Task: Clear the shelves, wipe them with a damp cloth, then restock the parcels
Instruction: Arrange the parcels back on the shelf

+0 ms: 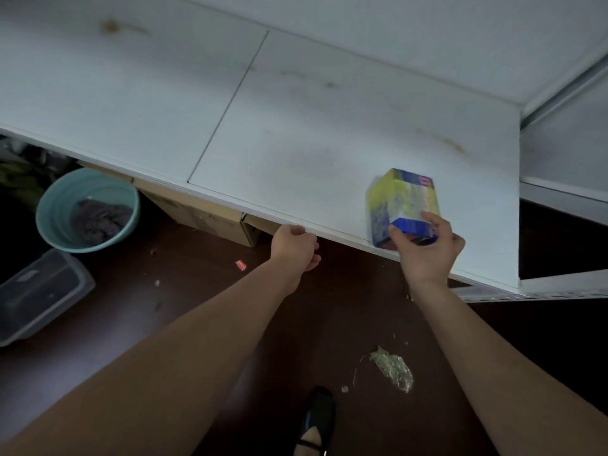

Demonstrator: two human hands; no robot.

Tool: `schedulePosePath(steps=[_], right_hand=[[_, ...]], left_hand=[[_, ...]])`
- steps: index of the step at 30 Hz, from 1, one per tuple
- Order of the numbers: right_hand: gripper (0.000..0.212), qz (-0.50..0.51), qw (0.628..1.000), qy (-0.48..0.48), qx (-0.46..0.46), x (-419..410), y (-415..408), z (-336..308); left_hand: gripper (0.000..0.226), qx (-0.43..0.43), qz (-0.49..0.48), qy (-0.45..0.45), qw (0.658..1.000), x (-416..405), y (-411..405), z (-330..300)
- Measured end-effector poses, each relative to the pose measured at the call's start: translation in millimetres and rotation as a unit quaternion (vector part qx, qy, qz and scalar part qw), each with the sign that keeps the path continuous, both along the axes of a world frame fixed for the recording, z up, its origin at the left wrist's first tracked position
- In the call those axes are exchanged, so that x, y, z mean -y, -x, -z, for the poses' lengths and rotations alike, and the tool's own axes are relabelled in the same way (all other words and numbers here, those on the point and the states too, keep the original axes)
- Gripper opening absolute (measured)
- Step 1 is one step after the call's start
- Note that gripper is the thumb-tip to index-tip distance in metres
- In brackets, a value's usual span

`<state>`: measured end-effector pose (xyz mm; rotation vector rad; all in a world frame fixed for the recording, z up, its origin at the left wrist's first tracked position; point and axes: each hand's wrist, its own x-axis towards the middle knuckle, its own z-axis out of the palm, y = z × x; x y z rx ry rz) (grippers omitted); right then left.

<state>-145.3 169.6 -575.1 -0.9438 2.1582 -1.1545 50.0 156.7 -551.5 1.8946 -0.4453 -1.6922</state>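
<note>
Yellow-blue parcel box (403,205) at white shelf (296,133) front edge, our right hand (427,250) grasping it; left hand (296,246) fingers curled on the shelf lip.

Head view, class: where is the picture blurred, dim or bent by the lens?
Head view: the box in the right hand is motion-blurred; the floor is dim; the shelf edges splay from wide-angle distortion.
</note>
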Motion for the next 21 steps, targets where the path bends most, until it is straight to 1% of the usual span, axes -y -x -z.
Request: schedulePosePath(steps=[3, 7, 9, 12, 14, 15, 17, 19, 20, 21], right_hand=[[0.055, -0.054, 0.998, -0.014, 0.013, -7.0, -49.8, -13.0], [0.054, -0.131, 0.991, -0.027, 0.032, -15.5, -119.7, -27.0], [0.055, -0.171, 0.984, -0.032, 0.04, -17.7, -157.5, -32.6], [0.054, -0.233, 0.971, -0.027, 0.048, -19.2, -222.5, -43.8], [0.052, -0.271, 0.961, -0.021, 0.056, -21.5, -270.1, -50.7], [0.053, -0.288, 0.956, -0.022, 0.056, -24.1, -294.3, -54.3], [0.054, -0.326, 0.944, -0.024, 0.048, -31.1, -343.9, -59.2], [0.055, -0.368, 0.928, -0.028, 0.055, -37.6, -390.7, -60.6], [0.054, -0.393, 0.917, -0.034, 0.061, -39.6, -412.4, -61.0], [0.051, -0.417, 0.905, -0.044, 0.075, -40.0, -433.9, -62.2]], left_hand=[[0.037, -0.012, 0.006, -0.01, 1.0, -5.1, -39.7, -4.5], [0.04, -0.047, 0.019, -0.02, 0.999, -13.1, -99.5, -13.2], [0.046, -0.066, 0.041, -0.018, 0.997, -17.0, -131.5, -19.8], [0.064, -0.095, 0.062, -0.011, 0.993, -23.3, -185.5, -29.2], [0.083, -0.108, 0.056, -0.008, 0.993, -27.9, -225.1, -34.5], [0.088, -0.109, 0.042, -0.007, 0.993, -30.9, -245.0, -35.9], [0.086, -0.1, -0.005, -0.011, 0.995, -37.6, -285.0, -36.7], [0.069, -0.081, -0.064, -0.017, 0.995, -46.7, -326.7, -30.8], [0.06, -0.083, -0.099, -0.019, 0.991, -52.1, -349.5, -28.2], [0.056, -0.091, -0.132, -0.017, 0.987, -57.8, -374.4, -25.7]])
